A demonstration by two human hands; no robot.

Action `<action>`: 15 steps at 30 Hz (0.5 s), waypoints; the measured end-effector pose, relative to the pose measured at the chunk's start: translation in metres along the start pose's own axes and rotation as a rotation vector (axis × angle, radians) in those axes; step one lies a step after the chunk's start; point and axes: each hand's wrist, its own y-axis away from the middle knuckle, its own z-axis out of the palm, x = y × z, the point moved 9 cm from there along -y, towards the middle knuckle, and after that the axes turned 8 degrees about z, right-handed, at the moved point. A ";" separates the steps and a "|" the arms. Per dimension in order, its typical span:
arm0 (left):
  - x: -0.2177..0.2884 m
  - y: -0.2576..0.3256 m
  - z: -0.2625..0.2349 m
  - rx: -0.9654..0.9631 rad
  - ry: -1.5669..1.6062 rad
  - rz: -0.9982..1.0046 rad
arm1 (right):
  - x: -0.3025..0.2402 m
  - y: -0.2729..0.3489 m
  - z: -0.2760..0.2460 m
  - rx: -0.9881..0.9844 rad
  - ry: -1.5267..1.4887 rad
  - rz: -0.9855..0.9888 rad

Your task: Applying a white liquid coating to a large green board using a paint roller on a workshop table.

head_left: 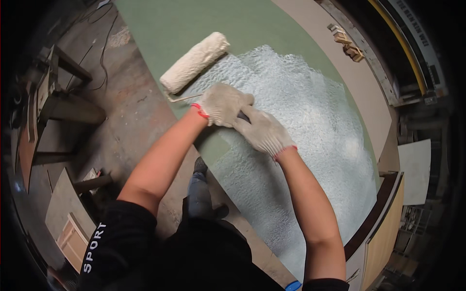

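At the far left, stacked wooden boards (68, 213) and a dark metal stand (63, 102) sit on the stained concrete floor (131, 111), with a thin black cable (104, 53) trailing across it.

The roller (195, 62) lies on the green tabletop (194, 24), angled up to the right. Its sleeve is thick, off-white and nubbly, coated with wet glue, and a thin metal arm (182, 98) runs from its lower left end toward the hands. It rests just at the upper left edge of the glue patch (310, 126), a wide, glistening whitish layer with a pebbled, stippled texture that covers much of the board's right half and runs down toward the near edge.

The left hand (224, 103), in a knitted white glove with a red cuff, is closed around the roller's handle, which is almost wholly hidden by the gloves. The right hand (263, 131), gloved the same way, is wrapped around the handle just behind and touching the left. Both bare forearms reach in from below over a black shirt.

Further right, a pale board (359, 97) lies under the green one, with small wood blocks (347, 42) on it near the top. A yellow strip (403, 43) curves along a machine's edge, and a white panel (415, 169) leans at the right.
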 end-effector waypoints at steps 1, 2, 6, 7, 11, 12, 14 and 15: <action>0.015 -0.003 0.009 0.021 -0.026 0.056 | 0.004 0.012 0.003 -0.006 0.008 -0.007; 0.035 -0.004 0.015 -0.039 0.044 0.051 | 0.019 0.032 0.004 0.014 -0.016 0.024; 0.166 0.004 0.043 0.152 0.189 0.220 | 0.085 0.149 0.011 -0.067 -0.071 0.215; 0.208 0.000 0.058 0.225 0.298 0.268 | 0.112 0.189 0.012 -0.111 -0.073 0.342; 0.358 -0.005 0.083 0.136 0.584 0.425 | 0.174 0.324 0.003 -0.164 -0.115 0.676; 0.367 -0.002 0.082 0.107 0.642 0.443 | 0.172 0.328 0.003 -0.168 -0.105 0.677; 0.345 0.003 0.075 0.124 0.647 0.425 | 0.161 0.324 0.003 -0.156 -0.173 0.654; 0.326 0.007 0.063 0.134 0.642 0.412 | 0.155 0.310 0.002 -0.158 -0.170 0.655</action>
